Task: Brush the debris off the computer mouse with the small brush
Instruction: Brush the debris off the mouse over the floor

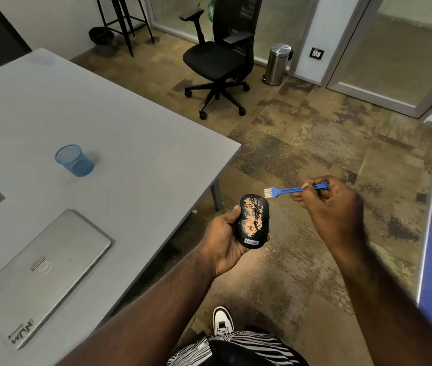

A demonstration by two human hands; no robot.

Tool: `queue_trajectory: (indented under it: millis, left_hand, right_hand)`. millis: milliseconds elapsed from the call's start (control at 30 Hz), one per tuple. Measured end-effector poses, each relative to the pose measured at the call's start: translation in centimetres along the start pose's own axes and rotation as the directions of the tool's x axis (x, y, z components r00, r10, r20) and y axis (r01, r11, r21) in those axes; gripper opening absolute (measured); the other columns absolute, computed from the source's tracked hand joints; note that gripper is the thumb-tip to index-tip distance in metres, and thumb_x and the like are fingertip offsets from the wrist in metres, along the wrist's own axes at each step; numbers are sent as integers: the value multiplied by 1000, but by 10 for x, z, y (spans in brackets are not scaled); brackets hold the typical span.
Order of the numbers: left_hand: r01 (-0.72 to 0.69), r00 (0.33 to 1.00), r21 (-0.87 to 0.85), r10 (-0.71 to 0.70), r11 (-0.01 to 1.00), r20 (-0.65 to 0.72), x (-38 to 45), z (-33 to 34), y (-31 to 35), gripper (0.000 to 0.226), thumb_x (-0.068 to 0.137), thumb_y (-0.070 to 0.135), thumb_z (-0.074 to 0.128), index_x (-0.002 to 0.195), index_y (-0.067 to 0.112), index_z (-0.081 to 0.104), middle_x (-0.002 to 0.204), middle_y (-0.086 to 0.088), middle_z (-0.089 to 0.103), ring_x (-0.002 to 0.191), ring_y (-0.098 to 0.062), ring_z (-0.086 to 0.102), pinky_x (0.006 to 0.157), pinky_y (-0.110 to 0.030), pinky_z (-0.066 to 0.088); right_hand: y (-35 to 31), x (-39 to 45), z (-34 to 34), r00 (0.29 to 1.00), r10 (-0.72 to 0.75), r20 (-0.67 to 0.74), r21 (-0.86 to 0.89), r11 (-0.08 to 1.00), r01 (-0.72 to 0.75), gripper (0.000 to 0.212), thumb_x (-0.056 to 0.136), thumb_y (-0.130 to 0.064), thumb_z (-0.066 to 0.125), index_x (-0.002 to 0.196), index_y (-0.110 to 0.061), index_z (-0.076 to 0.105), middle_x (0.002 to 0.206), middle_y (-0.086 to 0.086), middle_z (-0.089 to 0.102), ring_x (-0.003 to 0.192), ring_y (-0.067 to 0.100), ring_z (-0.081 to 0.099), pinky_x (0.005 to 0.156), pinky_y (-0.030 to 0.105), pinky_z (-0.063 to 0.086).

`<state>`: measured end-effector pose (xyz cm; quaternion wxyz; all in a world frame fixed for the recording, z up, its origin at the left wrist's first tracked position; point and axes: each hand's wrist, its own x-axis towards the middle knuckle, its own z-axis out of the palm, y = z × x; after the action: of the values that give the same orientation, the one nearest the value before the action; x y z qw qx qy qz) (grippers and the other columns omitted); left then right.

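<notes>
The left hand [225, 239] holds a black Lenovo computer mouse [253, 221] from below and from the side, palm up, fingers curled around its body, thumb tip on the left edge. The mouse is in the air, beside the table corner and over the carpet, not on the table. Its top faces the camera and is covered w/ orange-tan debris [252, 215], thick in the middle and thinner near the logo end.

The right hand [333, 204] pinches a small blue brush [292, 191] by the handle, between thumb and curled fingers. The brush lies approx. horizontal, white bristles [267, 193] pointing left, just beside the upper right end of the mouse; I cannot tell if they touch it. The flat end of the handle sticks out to the right of the hand.

On the grey table [130, 133] there is a closed silver Dell laptop [43, 276] w/ stickers, and farther back a blue mesh pen cup [74, 160], standing upright, well apart from the laptop. On the carpet behind stand a black office chair [220, 59] and a steel pedal bin [277, 64] near the glass wall. At the bottom a white shoe [222, 320] and zebra-pattern clothing show.
</notes>
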<state>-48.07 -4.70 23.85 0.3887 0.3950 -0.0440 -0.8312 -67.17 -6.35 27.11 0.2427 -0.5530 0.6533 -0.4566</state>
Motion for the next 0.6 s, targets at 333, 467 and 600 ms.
queue_trajectory:
  millis: [333,467,600]
  left_hand:
    - [22,1000,-3,-22,1000,-1,-4,1,-2,49,103,32,29,136,0,47,132,-25,54,98,-33,60,85,-46,53]
    - [30,1000,-9,-30,1000,-1,-4,1,-2,50,103,32,30,138,-1,46,134,-26,53,99,-33,61,87,-46,52]
    - [31,1000,-11,-31,999,-4,-4,1,-2,49,103,32,30,138,0,45,138,-27,51,97,-33,62,85,-46,53]
  right_hand:
    - [2,-1,-5,999,19,39,44,999,-21,11,79,-46,59,80,-37,66,73,-10,75,68,16,75,63,52,62]
    - [3,-7,-4,996,22,89,-5,1000,-21,15,76,-50,57,78,-37,65,69,-4,74,69,18,75,65,52,61]
    - [0,-4,-9,1000,1,27,10,1000,-1,8,80,-47,58,78,-42,64,70,-4,74,70,20,75,63,51,62]
